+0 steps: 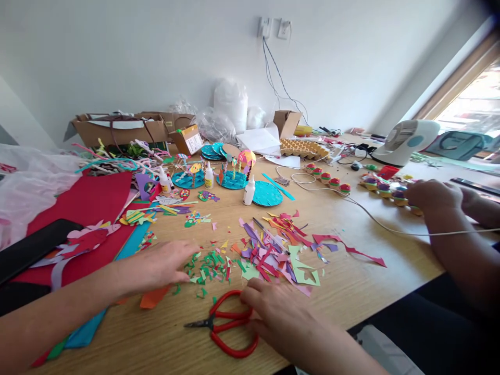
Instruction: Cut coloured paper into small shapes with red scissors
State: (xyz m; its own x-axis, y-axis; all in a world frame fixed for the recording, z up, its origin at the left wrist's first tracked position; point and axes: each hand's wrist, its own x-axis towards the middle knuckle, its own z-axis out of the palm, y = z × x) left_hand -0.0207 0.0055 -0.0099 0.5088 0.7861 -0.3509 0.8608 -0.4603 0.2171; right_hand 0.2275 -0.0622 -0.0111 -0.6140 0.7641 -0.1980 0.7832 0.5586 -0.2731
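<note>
Scissors (234,327) with red looped handles and short dark blades lie low over the table's front, tips pointing left. The fingers and thumb of my right hand (279,310) close on the right side of the handles. My left hand (166,263) reaches in from the left, thumb and fingers apart, at the edge of small green paper scraps (209,266). Its palm faces down and nothing shows in it. Beyond both hands spreads a heap of purple, pink and red paper offcuts (267,250). An orange paper piece (154,298) lies partly under my left forearm.
Glue bottles (249,191) stand around blue discs (267,194) bearing paper decorations. Red paper sheets (86,198) and a black object (39,247) lie left. A white cable (375,221) crosses the right side, where another person's hands (433,195) hover by painted egg-carton strips (385,190).
</note>
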